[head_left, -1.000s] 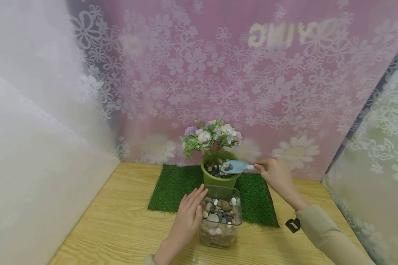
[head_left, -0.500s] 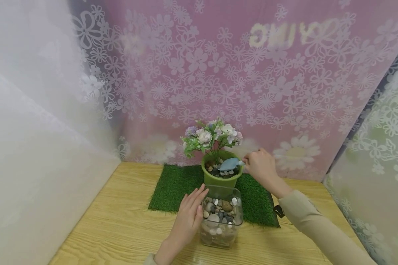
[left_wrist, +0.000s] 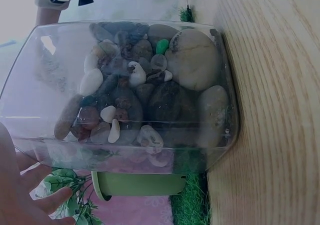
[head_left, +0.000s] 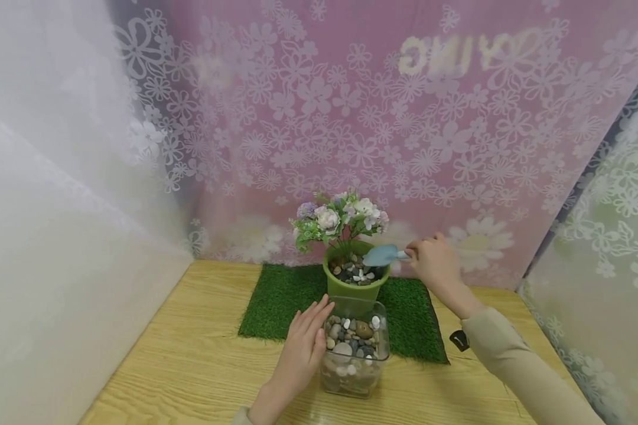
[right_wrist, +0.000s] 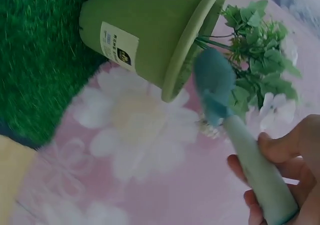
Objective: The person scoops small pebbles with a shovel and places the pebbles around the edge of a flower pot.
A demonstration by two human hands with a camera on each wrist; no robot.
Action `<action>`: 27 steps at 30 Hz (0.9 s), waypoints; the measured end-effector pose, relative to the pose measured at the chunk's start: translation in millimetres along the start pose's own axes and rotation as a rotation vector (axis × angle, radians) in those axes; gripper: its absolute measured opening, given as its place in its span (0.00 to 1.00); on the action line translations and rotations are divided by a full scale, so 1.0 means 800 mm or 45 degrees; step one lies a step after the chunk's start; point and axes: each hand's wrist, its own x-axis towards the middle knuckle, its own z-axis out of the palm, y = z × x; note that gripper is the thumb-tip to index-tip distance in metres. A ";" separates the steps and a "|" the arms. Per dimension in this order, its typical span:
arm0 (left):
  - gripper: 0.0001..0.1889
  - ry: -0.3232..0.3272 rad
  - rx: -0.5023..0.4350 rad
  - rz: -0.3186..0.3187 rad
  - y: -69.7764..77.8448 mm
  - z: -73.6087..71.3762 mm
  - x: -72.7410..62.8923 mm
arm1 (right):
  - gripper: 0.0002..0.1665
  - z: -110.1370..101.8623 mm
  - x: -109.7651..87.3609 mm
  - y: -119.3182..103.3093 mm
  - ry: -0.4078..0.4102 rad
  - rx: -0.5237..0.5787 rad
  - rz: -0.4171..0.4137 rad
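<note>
My right hand (head_left: 437, 268) grips the pale handle of a small blue trowel (head_left: 381, 255), its blade over the right side of the green flowerpot (head_left: 355, 290). In the right wrist view the trowel (right_wrist: 215, 80) shows no stones on its blade, and fingers and thumb wrap its handle. Pebbles (head_left: 358, 274) lie inside the pot around the stems of white, pink and purple flowers (head_left: 328, 220). My left hand (head_left: 301, 348), fingers extended, rests against the left side of a clear plastic container (head_left: 385, 351) of mixed stones (left_wrist: 165, 105).
The pot stands on a green artificial grass mat (head_left: 282, 301) laid on the wooden table (head_left: 191, 354). A pink flowered curtain (head_left: 298, 118) hangs close behind the pot. Pale sheets (head_left: 74, 224) enclose the left and right sides.
The trowel carried pebbles over the pot, tipped left and down, then drew back right with its blade bare. More white pebbles show in the pot. My left hand has stayed put.
</note>
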 end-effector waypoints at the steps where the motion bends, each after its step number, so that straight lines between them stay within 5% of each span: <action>1: 0.27 -0.002 -0.002 -0.001 0.000 0.000 0.000 | 0.10 0.000 -0.003 0.005 0.016 0.047 0.018; 9: 0.28 0.006 0.001 0.004 0.000 0.002 0.000 | 0.15 0.008 -0.034 0.046 0.096 0.401 0.201; 27: 0.27 -0.007 0.002 -0.014 0.001 0.002 0.000 | 0.14 0.020 -0.102 0.072 0.298 0.486 0.361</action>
